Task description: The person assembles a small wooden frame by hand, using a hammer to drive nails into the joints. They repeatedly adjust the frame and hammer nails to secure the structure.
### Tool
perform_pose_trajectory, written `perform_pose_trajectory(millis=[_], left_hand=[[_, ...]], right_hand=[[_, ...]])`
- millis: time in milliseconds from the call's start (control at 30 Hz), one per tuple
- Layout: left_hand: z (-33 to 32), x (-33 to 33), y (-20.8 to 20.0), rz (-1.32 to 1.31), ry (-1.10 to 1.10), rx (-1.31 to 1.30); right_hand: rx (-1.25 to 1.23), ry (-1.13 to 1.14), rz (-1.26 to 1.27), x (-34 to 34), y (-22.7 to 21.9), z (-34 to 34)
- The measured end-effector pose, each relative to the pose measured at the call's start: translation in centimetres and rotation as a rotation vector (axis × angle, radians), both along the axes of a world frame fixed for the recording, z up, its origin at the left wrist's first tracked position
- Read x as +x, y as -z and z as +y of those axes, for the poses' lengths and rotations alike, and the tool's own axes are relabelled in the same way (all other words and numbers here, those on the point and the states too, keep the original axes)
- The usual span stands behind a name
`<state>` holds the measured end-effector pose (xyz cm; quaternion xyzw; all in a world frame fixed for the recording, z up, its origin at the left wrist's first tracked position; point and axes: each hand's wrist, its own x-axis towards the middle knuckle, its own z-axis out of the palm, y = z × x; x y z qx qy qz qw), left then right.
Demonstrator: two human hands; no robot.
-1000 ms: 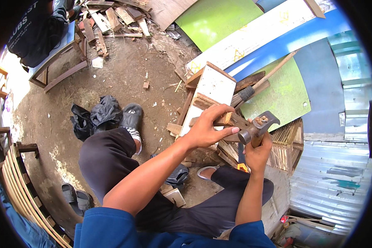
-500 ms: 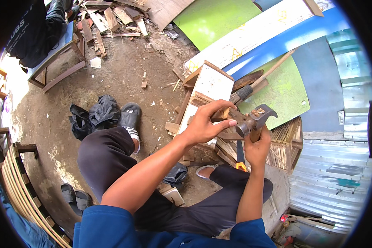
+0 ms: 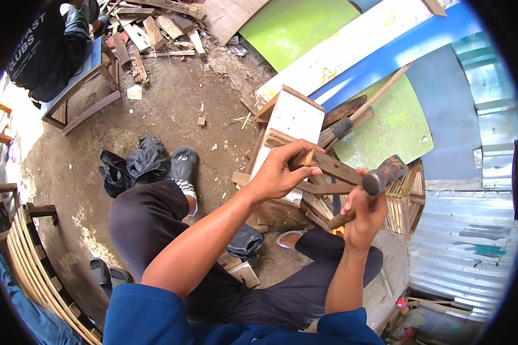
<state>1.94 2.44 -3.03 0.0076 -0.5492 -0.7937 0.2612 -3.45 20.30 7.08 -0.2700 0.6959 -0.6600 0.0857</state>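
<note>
My left hand (image 3: 279,175) has its thumb and fingers closed around the end of a short brown wooden bar (image 3: 336,168), which slants down to the right. My right hand (image 3: 364,214) is wrapped round the wooden handle of a hammer (image 3: 377,180). The round striking face of the hammer is turned toward me, just right of the bar's far end. Below the bar another wooden strip (image 3: 328,188) lies across the wooden frame. Part of an orange-handled tool (image 3: 339,230) shows beneath my right hand, mostly hidden.
A white-topped wooden bench (image 3: 293,123) stands ahead, beside a long-handled broom (image 3: 362,112). A slatted wooden crate (image 3: 406,201) is at the right, near corrugated metal sheeting (image 3: 460,236). Black plastic bags (image 3: 147,158) and scrap wood (image 3: 155,31) lie on the floor. A person (image 3: 46,52) sits far left.
My right hand has turned the hammer and moved it slightly right and down, away from the bar, so more of the bar shows. My left hand has hardly moved.
</note>
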Motion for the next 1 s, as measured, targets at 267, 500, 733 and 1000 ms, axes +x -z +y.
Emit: perform_pose_trajectory(millis=[267, 500, 733, 1000], left_hand=[[0.1, -0.3, -0.2, -0.015, -0.050, -0.022], [-0.1, 0.0, -0.1, -0.091, -0.066, -0.112], [-0.1, -0.6, 0.3, -0.032, -0.111, -0.128], [-0.2, -0.7, 0.2, -0.028, -0.121, -0.104]], right_hand=[[0.194, 0.045, 0.349, 4.1, 3.2, 2.3], [0.431, 0.271, 0.757, 5.1, 7.6, 3.4], [0.250, 0.193, 0.664, 4.2, 6.7, 0.6], [0.244, 0.247, 0.635, 4.3, 7.5, -0.6]])
